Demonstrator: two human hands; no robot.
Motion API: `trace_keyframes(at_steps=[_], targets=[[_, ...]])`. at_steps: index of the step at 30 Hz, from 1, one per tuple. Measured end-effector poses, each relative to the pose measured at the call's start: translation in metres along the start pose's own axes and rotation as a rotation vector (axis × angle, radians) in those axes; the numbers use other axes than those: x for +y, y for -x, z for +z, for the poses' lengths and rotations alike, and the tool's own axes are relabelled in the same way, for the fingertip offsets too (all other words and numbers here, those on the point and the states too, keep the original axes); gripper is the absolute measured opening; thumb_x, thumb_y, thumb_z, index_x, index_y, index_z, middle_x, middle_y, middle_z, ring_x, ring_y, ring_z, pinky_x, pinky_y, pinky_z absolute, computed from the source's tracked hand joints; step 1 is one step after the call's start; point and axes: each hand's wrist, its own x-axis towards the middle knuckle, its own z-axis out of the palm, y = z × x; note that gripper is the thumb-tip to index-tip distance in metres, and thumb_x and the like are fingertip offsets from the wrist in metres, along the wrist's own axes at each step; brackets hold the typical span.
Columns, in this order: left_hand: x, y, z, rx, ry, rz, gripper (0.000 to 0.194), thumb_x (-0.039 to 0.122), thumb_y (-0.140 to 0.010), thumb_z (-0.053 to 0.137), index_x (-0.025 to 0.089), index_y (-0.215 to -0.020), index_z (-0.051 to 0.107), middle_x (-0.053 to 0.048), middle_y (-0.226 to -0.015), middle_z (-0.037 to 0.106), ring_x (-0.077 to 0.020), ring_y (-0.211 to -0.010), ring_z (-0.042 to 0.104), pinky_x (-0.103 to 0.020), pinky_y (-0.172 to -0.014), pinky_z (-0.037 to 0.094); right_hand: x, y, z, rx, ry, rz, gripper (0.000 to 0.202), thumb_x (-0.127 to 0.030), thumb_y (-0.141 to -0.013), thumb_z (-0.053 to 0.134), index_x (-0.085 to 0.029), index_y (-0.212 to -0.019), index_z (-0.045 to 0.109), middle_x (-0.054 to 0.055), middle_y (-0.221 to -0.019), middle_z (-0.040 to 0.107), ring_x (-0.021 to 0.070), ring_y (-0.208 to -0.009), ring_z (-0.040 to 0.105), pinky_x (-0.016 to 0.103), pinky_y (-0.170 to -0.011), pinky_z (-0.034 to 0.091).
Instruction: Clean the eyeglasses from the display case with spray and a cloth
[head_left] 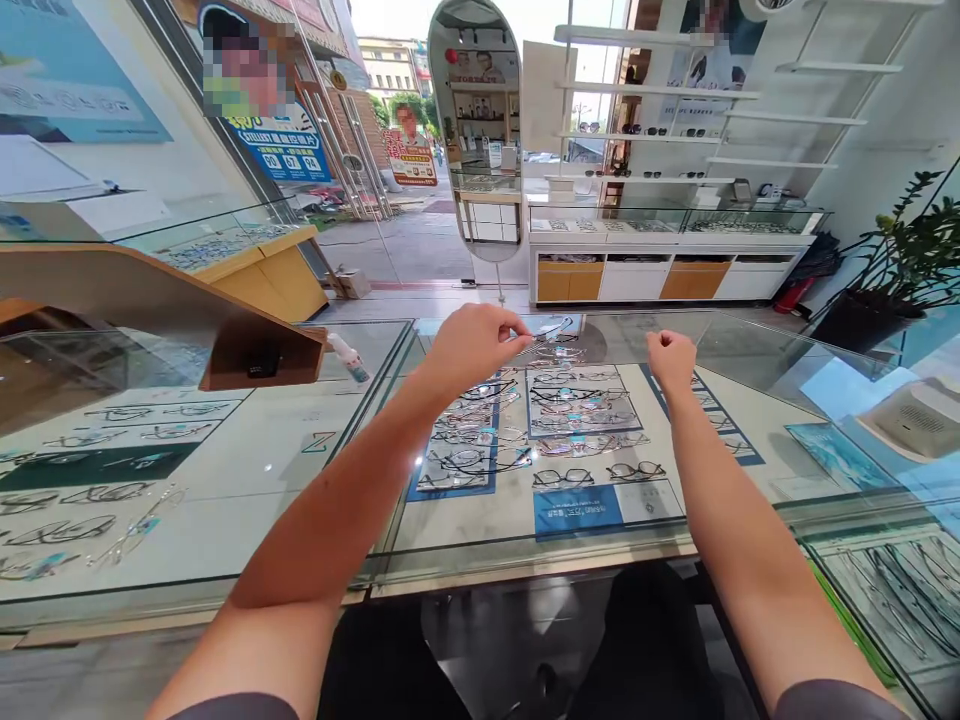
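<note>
Thin-framed glasses (551, 333) in left hand (469, 345)

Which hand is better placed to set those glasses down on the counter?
Left. The left hand already pinches the glasses just above the glass counter; the right hand is closed, apart from them.

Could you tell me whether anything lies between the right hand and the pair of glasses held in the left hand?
Nothing visible does. The left hand pinches the glasses above the glass counter top, and the right hand is closed in a fist beside them, with only bare glass between. The other frames lie below, under the glass.
</note>
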Motion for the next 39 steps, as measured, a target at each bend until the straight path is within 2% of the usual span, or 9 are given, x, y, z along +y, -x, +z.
trace_keyframes(at_steps=[7, 11, 15, 21, 27, 33, 36, 39], targets=[[0.009, -0.037, 0.067, -0.342, -0.14, -0.016, 0.02, 0.03, -0.087, 0.072, 0.021, -0.095, 0.088, -0.008, -0.086, 0.078, -0.0214, -0.074, 0.063, -0.035, -0.068, 0.042, 0.009, -0.005, 0.013, -0.044, 0.068, -0.014, 0.037, -0.031, -0.09, 0.059, -0.026, -0.059, 0.039, -0.002, -0.056, 0.041, 0.0172, -0.06, 0.034, 0.036, -0.064, 0.03], [0.004, -0.059, 0.098, -0.448, -0.26, -0.002, 0.022, 0.028, -0.088, 0.071, 0.023, -0.102, 0.087, -0.008, -0.103, 0.083, -0.0257, -0.094, 0.071, -0.033, -0.077, 0.049, 0.011, -0.005, 0.015, -0.058, 0.087, -0.02, 0.037, -0.031, -0.091, 0.058, -0.026, -0.06, 0.039, -0.002, -0.056, 0.041, 0.0175, -0.06, 0.034, 0.035, -0.064, 0.029], [-0.002, -0.065, 0.117, -0.516, -0.346, -0.004, 0.023, 0.027, -0.093, 0.067, 0.024, -0.105, 0.086, -0.007, -0.109, 0.084, -0.0269, -0.104, 0.073, -0.031, -0.082, 0.053, 0.012, -0.005, 0.02, -0.079, 0.092, -0.023, 0.037, -0.033, -0.09, 0.058, -0.027, -0.059, 0.039, -0.002, -0.056, 0.04, 0.0178, -0.059, 0.034, 0.033, -0.061, 0.028], [-0.008, -0.063, 0.129, -0.524, -0.402, 0.0, 0.026, 0.026, -0.093, 0.065, 0.023, -0.107, 0.086, -0.009, -0.112, 0.083, -0.0291, -0.106, 0.073, -0.035, -0.086, 0.055, 0.011, -0.004, 0.023, -0.102, 0.076, -0.055, 0.039, -0.035, -0.091, 0.055, -0.026, -0.059, 0.036, -0.002, -0.055, 0.037, 0.0175, -0.057, 0.031, 0.032, -0.059, 0.026], [-0.01, -0.064, 0.137, -0.526, -0.429, -0.006, 0.024, 0.028, -0.094, 0.066, 0.024, -0.106, 0.086, -0.008, -0.112, 0.084, -0.0281, -0.107, 0.074, -0.032, -0.086, 0.055, 0.01, -0.003, 0.022, -0.108, 0.061, -0.065, 0.038, -0.036, -0.091, 0.055, -0.027, -0.058, 0.037, -0.001, -0.055, 0.038, 0.018, -0.058, 0.033, 0.034, -0.06, 0.026], [-0.002, -0.063, 0.126, -0.497, -0.432, 0.002, 0.031, 0.038, -0.094, 0.068, 0.025, -0.118, 0.083, -0.01, -0.123, 0.081, -0.0297, -0.112, 0.073, -0.032, -0.082, 0.053, 0.009, -0.003, 0.022, -0.117, 0.033, -0.059, 0.038, -0.036, -0.09, 0.054, -0.026, -0.058, 0.037, -0.001, -0.054, 0.039, 0.0179, -0.057, 0.033, 0.033, -0.06, 0.028], [0.003, -0.059, 0.12, -0.552, -0.416, 0.043, 0.024, 0.042, -0.09, 0.073, 0.028, -0.105, 0.085, -0.006, -0.112, 0.082, -0.0275, -0.103, 0.074, -0.031, -0.076, 0.051, 0.009, -0.004, 0.023, -0.125, 0.019, -0.058, 0.038, -0.037, -0.09, 0.055, -0.026, -0.057, 0.037, -0.001, -0.054, 0.039, 0.0182, -0.058, 0.034, 0.033, -0.059, 0.028], [0.004, -0.053, 0.123, -0.594, -0.417, 0.068, 0.02, 0.04, -0.088, 0.075, 0.026, -0.097, 0.085, -0.007, -0.104, 0.083, -0.0272, -0.097, 0.073, -0.031, -0.073, 0.049, 0.008, -0.003, 0.022, -0.127, 0.007, -0.054, 0.038, -0.037, -0.089, 0.055, -0.026, -0.058, 0.038, -0.001, -0.055, 0.04, 0.0183, -0.058, 0.034, 0.033, -0.059, 0.028]])
